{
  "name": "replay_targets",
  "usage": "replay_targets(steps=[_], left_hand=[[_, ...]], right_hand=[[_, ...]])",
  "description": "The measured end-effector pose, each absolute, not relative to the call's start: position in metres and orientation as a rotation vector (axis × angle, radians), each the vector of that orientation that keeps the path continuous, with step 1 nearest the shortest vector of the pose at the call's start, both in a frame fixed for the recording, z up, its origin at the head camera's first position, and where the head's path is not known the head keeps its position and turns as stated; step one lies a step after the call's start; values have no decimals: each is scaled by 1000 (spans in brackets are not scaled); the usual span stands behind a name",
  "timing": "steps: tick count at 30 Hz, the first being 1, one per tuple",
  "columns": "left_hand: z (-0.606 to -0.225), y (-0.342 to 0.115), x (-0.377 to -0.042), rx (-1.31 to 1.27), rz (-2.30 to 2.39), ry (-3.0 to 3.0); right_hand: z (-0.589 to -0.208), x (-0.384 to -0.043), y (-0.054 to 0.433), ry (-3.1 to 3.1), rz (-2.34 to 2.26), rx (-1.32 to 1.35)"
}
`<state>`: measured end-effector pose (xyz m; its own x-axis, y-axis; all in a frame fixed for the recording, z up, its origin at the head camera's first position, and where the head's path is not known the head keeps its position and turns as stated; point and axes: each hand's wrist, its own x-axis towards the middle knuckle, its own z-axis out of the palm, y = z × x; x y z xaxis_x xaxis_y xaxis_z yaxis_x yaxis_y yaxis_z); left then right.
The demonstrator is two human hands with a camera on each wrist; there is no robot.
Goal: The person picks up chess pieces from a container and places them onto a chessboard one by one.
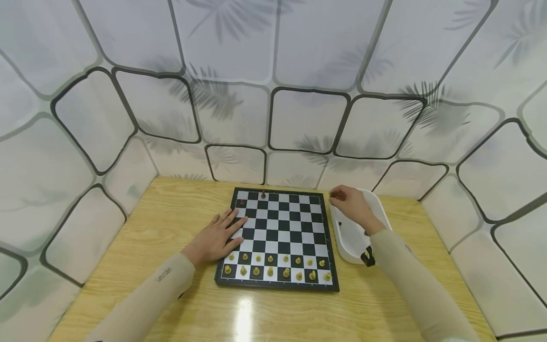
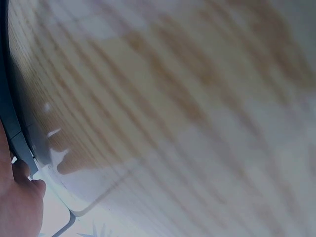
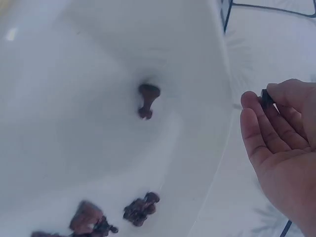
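A black-and-white chessboard (image 1: 272, 223) lies on the wooden table. My left hand (image 1: 215, 237) rests with fingers spread on its left edge. Yellow chess pieces (image 1: 270, 271) fill the two rows nearest me. On the far left squares are two dark red pieces, a chess piece (image 1: 263, 195) and another chess piece (image 1: 242, 202). Over the far end of a white tray (image 1: 352, 240), my right hand (image 1: 352, 204) pinches a small dark chess piece (image 3: 267, 98) between thumb and fingertips. Its kind is mostly hidden. Inside the tray, a lone brown-red chess piece (image 3: 148, 100) lies on its side.
Several more dark red pieces (image 3: 141, 209) lie along one side of the tray in the right wrist view. A small black object (image 1: 367, 256) shows at the tray's near right corner. Patterned white walls (image 1: 309, 121) enclose the table (image 1: 171, 209) at the back and sides.
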<state>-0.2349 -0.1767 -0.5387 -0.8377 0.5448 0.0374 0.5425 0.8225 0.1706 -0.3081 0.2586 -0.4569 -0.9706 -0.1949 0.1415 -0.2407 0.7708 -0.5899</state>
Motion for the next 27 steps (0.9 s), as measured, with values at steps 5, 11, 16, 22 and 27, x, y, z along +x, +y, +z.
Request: replay_targets(steps=[5, 11, 16, 22, 27], left_hand=[[-536, -176, -234, 904, 276, 2986], [-533, -175, -233, 899, 301, 2983], [-534, -175, -234, 899, 287, 2979], [-535, -175, -234, 894, 282, 2968], [-533, -175, -233, 882, 280, 2964]], right_hand=[[-454, -313, 241, -2891, 1058, 355], [-456, -318, 222, -2871, 1107, 360], [-460, -321, 208, -2840, 1126, 381], [-461, -324, 193, -2826, 1157, 421], [-465, -329, 182, -2823, 1180, 444]])
